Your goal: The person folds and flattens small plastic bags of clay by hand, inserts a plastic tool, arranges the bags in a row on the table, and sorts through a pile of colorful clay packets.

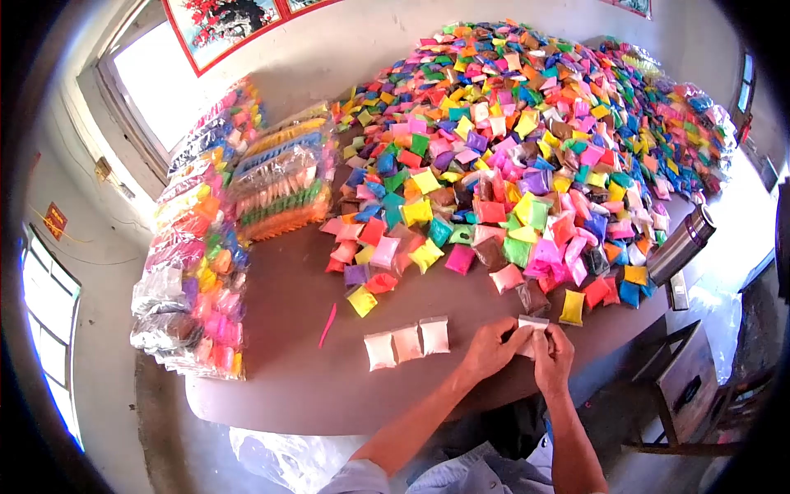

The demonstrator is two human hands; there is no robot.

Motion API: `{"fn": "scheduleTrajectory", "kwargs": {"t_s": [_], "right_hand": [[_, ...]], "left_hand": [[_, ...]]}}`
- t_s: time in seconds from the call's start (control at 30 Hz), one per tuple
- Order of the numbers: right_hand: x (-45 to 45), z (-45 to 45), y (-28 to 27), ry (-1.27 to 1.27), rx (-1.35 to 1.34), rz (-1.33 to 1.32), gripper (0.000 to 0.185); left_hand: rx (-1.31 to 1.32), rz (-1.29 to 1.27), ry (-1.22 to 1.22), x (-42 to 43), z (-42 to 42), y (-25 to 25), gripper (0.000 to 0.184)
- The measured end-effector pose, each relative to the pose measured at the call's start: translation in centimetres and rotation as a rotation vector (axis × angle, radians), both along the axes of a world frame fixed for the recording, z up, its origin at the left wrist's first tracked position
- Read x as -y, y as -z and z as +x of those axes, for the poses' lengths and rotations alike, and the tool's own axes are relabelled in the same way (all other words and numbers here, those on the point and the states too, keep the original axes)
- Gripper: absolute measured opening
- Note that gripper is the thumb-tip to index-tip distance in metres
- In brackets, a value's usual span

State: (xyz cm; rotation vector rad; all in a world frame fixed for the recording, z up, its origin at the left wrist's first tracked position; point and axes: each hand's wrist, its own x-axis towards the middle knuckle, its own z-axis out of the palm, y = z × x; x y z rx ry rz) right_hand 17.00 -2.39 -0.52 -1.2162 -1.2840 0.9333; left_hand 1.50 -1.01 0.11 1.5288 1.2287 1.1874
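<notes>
Pinching pale packet (533, 323), left hand (492, 351), right hand (554, 356), closed

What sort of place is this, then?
Probably a packing workshop, judging by the big heap of small multicoloured plastic packets, the lined-up clear plastic bags of colourful packets and the broad brown table.

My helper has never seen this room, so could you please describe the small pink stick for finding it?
Start at the brown table and find the row of three pale packets near its front edge. Left of them, on bare tabletop, lies the pink stick. It is bright and thin, unlike the plump yellow packet nearby.
</notes>
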Motion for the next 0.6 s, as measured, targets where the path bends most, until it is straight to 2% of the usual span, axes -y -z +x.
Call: {"fn": "scheduleTrajectory", "kwargs": {"t_s": [0.1,0.17,0.23,0.3,0.37,0.43,0.47,0.53,0.6], "right_hand": [[0.0,-0.4,-0.2,0.017,0.013,0.012,0.015],[0.0,-0.3,0.0,0.028,-0.139,-0.057,0.016],[0.1,-0.1,0.4,0.030,-0.091,-0.048,0.016],[0.3,-0.4,-0.5,0.065,0.002,0.012,0.015],[0.2,-0.7,-0.8,0.089,0.148,0.077,0.014],[0.4,-0.6,-1.4,0.062,0.136,-0.007,0.012],[0.3,-0.1,0.6,0.046,0.048,-0.054,0.010],[0.3,-1.0,-1.0,0.080,0.013,-0.020,0.008],[0.5,-1.3,-1.6,0.108,-0.026,-0.017,0.008]], "left_hand": [[-0.007,-0.007,0.045,-0.6,-0.2,-0.4,0.024],[0.022,0.013,0.075,-1.1,-0.2,-0.3,0.024],[0.054,0.030,0.121,-1.2,-0.3,-1.0,0.024],[-0.004,-0.067,0.102,-1.0,-0.5,-2.2,0.023],[0.227,0.024,0.154,-1.8,-0.3,2.2,0.016],[0.187,-0.042,0.158,-1.8,-0.8,1.4,0.014],[0.211,-0.048,0.187,-1.6,-0.8,1.0,0.014],[0.178,-0.132,0.155,-1.7,-0.9,0.2,0.014],[0.199,-0.111,0.160,-1.6,-0.6,0.3,0.014]]}}
